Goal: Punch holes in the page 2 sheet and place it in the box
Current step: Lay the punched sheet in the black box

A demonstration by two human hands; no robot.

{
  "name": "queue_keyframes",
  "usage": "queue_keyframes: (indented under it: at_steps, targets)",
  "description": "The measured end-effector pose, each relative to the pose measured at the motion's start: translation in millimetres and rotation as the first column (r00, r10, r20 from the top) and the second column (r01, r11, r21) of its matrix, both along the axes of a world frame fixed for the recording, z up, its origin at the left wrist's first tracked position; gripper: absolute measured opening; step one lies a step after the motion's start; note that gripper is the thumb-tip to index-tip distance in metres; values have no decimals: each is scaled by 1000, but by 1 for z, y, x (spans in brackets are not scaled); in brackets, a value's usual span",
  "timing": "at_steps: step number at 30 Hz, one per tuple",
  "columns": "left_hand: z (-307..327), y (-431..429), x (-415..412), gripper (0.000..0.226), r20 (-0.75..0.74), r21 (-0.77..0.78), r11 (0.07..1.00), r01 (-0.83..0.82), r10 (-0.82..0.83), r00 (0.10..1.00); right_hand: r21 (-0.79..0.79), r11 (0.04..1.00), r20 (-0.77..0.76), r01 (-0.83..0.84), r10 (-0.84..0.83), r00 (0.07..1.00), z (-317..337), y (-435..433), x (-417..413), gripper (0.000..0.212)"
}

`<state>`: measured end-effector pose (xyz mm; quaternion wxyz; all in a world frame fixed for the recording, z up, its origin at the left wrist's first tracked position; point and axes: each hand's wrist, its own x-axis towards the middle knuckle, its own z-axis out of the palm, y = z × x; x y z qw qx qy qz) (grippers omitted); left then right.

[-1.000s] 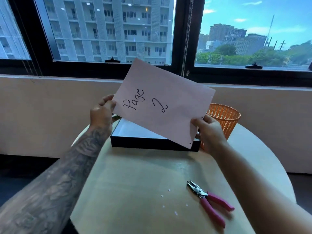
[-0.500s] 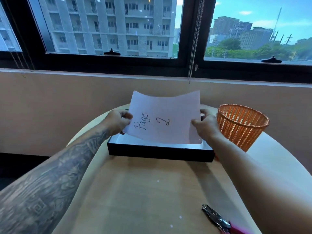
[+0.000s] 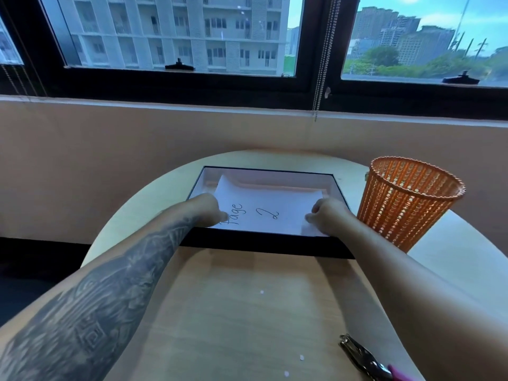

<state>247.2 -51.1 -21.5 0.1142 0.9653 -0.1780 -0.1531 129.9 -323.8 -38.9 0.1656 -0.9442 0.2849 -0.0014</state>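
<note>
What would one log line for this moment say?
phase: placing | sheet: in box, far edge curled | left hand: holds sheet | right hand: holds sheet | punch: on table

Daylight comes through the window ahead, bright outside, while the room is dim and bluish. A soft shadow lies on the worktop before the box. Wide-angle bending bows the sill toward the edges; fine detail looks soft.
</note>
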Motion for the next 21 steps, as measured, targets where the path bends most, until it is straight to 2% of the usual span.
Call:
queue_keyframes:
  at_steps: [2,5,8,11,13,15,18,21]
  targets:
    - [2,-2,-2,59,-14,61,998,3,-2,1000,-60,998,-74,-35,31,997,2,2,-2,44]
    - [9,-2,-12,67,18,103,995,-5,3,1000,-83,995,6,-57,57,998,11,9,-14,47]
    - [15,3,-38,59,190,-76,997,-13,27,981,-17,994,268,-105,106,957,20,21,-40,39]
    - [11,10,-77,40,385,-341,933,113,28,923,-60,964,389,-257,260,884,21,45,-79,27]
    - [1,14,-110,28,443,-444,862,244,-25,896,-57,932,391,-358,350,851,15,65,-105,21]
    - [-14,18,-141,23,423,-461,839,288,-78,903,-69,886,364,-458,450,815,6,86,-126,19]
    - [-40,26,-177,29,342,-455,857,240,-81,936,-133,831,306,-539,552,776,-12,114,-145,29]
    - [-60,35,-200,35,348,-401,889,219,-74,935,-181,818,251,-547,576,778,-31,135,-155,40]
